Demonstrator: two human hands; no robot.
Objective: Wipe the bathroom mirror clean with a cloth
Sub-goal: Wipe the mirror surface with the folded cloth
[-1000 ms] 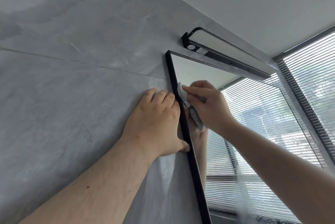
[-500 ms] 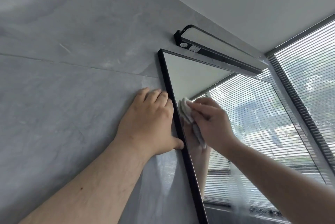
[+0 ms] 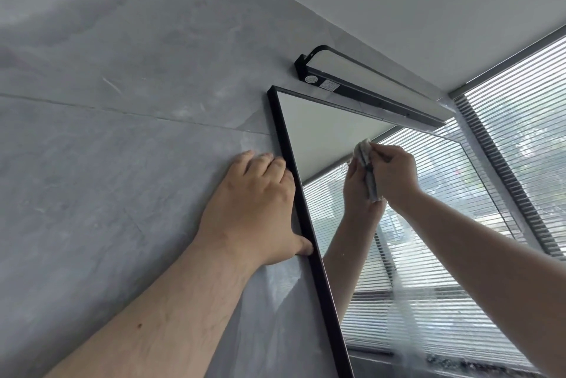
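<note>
My right hand [image 3: 393, 175] pinches a folded cloth [image 3: 363, 149] against the mirror [image 3: 321, 132] near its top; my left hand [image 3: 257, 206] lies flat beside its frame [image 3: 307, 226]. Lower down, streaks [image 3: 407, 325] need wiping.

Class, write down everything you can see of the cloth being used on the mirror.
The cloth is a small, pale grey-white rag, soft and crumpled, bunched into a wad. The right hand grips it, so only its top end above the fingers and a lower end below the palm show. It is pressed against the glass of the black-framed mirror, in its upper part, clear of the frame.
</note>
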